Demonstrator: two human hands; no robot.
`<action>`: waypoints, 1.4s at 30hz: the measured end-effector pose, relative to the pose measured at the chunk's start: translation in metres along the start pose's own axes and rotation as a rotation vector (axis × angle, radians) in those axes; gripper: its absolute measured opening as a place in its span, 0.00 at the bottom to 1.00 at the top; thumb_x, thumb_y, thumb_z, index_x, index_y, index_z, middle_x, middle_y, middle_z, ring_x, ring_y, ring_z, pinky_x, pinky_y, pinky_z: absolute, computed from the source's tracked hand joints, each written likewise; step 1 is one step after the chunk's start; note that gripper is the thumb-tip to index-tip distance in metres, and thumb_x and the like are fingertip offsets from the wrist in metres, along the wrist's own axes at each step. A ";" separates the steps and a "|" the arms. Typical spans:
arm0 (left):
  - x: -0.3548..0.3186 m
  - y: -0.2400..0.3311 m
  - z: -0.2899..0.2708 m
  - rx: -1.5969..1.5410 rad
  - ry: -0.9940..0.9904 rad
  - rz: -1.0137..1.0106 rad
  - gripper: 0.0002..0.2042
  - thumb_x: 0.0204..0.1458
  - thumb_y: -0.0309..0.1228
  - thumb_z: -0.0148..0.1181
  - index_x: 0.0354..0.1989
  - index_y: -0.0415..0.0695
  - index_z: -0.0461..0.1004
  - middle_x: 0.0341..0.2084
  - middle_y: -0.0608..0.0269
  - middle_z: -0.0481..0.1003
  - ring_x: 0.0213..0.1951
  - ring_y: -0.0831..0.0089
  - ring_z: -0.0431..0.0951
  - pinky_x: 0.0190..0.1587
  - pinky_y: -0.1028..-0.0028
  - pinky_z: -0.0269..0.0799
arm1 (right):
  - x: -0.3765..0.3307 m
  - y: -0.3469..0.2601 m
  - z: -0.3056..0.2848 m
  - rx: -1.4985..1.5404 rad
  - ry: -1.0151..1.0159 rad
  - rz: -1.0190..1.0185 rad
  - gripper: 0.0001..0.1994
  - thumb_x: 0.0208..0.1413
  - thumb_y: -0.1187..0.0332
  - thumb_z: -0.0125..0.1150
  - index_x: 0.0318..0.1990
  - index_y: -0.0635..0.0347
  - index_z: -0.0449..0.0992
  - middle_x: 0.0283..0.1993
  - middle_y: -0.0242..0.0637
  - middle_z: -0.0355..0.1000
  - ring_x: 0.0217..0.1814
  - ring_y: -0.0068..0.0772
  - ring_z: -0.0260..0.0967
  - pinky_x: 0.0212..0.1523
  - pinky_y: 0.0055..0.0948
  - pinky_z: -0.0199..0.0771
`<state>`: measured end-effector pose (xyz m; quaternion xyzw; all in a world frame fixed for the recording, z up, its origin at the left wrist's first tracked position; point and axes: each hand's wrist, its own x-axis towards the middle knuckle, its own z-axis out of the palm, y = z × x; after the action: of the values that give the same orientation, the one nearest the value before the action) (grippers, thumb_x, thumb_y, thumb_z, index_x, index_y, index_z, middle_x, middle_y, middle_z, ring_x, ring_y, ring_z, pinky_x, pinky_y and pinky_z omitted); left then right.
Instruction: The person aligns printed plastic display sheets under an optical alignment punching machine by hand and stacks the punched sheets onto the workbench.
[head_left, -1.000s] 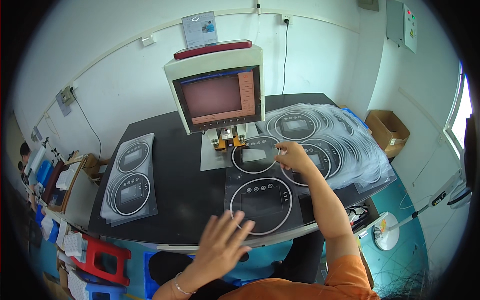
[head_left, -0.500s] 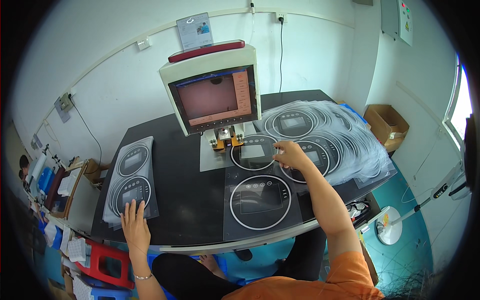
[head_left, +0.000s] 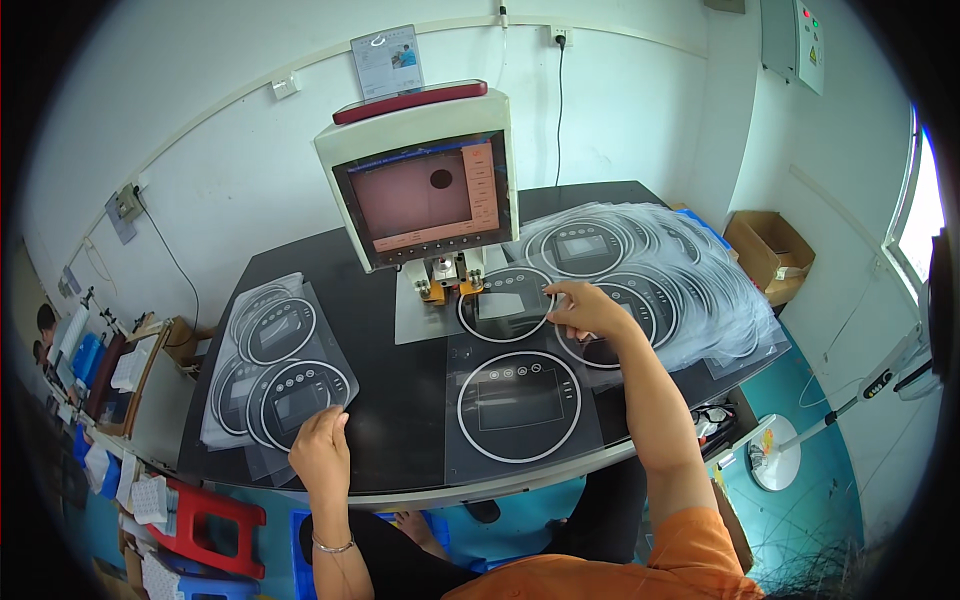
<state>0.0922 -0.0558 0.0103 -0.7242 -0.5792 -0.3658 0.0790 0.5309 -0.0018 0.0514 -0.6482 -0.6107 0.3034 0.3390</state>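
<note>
My right hand (head_left: 588, 308) pinching edge of thin clear plastic sheet printed with black round panels (head_left: 520, 400), lying mid-bench under grey press machine (head_left: 425, 180). Left hand (head_left: 320, 450) resting flat, fingers loose, on stack of printed sheets (head_left: 275, 370) near bench's left edge. Judging sheet light, floppy, slippery; gripping margins only.

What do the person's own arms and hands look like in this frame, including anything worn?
Both forearms are bare. The left hand has a thin silver-coloured bracelet at the wrist. The right hand wears nothing visible; further up that arm, a short orange sleeve covers the upper arm. No gloves or watch show.
</note>
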 end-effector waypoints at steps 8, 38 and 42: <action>0.004 -0.028 -0.002 -0.366 -0.089 -0.119 0.14 0.65 0.33 0.54 0.54 0.41 0.78 0.50 0.51 0.79 0.53 0.57 0.78 0.58 0.66 0.70 | 0.012 0.013 -0.007 0.206 -0.090 0.020 0.23 0.52 0.77 0.60 0.57 0.73 0.73 0.28 0.39 0.78 0.18 0.21 0.68 0.18 0.21 0.68; -0.010 0.041 0.017 -0.076 -0.036 0.188 0.11 0.59 0.29 0.59 0.47 0.41 0.81 0.47 0.53 0.80 0.50 0.54 0.79 0.54 0.61 0.74 | 0.052 0.035 0.036 0.093 0.530 -0.020 0.18 0.57 0.74 0.59 0.55 0.71 0.74 0.32 0.43 0.78 0.18 0.28 0.74 0.18 0.26 0.73; -0.011 0.039 0.015 -0.080 -0.052 0.167 0.12 0.59 0.29 0.59 0.49 0.42 0.80 0.49 0.53 0.79 0.51 0.53 0.79 0.54 0.61 0.73 | 0.040 0.020 0.034 0.162 0.514 -0.016 0.21 0.57 0.72 0.61 0.57 0.72 0.72 0.39 0.47 0.78 0.21 0.28 0.76 0.17 0.25 0.72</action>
<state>0.1333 -0.0686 0.0048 -0.7817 -0.5037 -0.3619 0.0652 0.5179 0.0402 0.0164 -0.6697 -0.4834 0.1743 0.5361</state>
